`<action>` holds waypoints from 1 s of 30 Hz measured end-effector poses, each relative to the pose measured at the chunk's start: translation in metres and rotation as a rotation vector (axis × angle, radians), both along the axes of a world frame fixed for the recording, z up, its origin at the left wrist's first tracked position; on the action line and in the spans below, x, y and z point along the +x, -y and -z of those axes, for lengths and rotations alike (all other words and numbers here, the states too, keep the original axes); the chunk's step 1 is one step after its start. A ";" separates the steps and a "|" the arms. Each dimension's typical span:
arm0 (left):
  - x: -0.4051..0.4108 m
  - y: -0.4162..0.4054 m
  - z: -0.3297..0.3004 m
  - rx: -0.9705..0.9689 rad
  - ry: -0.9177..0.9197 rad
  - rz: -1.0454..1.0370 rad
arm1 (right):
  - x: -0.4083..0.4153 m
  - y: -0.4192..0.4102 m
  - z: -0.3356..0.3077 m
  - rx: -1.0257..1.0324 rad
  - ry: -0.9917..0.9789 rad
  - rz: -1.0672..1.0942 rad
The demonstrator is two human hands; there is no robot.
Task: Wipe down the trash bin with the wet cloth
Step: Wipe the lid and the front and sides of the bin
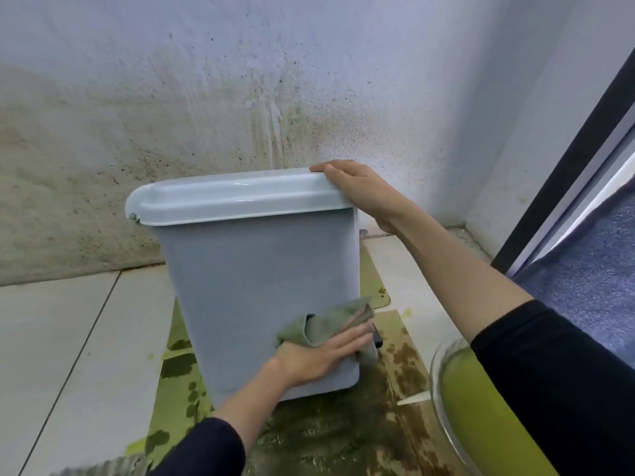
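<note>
A grey plastic trash bin [254,276] with a pale lid [233,197] stands tilted in the middle of the view, its broad side facing me. My left hand [316,359] lies flat with straight fingers low on that side and presses a crumpled green cloth [330,321] against it. My right hand [357,187] grips the lid's right corner, fingers over the top edge. A dark pedal part shows just right of the cloth.
Wet, stained cardboard [343,431] lies on the pale floor tiles under the bin. A glass bowl of yellow-green liquid [481,407] sits at the lower right. A mould-speckled wall [171,115] stands close behind; a dark door frame [563,159] is on the right.
</note>
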State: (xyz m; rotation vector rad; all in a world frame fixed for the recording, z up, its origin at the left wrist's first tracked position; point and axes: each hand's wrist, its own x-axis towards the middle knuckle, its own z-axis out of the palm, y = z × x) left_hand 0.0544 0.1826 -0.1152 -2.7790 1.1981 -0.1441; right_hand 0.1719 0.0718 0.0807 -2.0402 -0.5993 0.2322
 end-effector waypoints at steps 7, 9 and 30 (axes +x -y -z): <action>-0.048 -0.077 0.089 0.210 -0.371 -0.330 | -0.014 0.003 0.012 0.089 0.093 0.062; -0.018 -0.086 0.053 0.331 -0.098 0.128 | -0.014 0.000 0.010 0.070 0.100 0.069; -0.045 -0.142 0.044 0.163 0.179 0.082 | -0.011 -0.003 0.016 0.068 0.135 0.092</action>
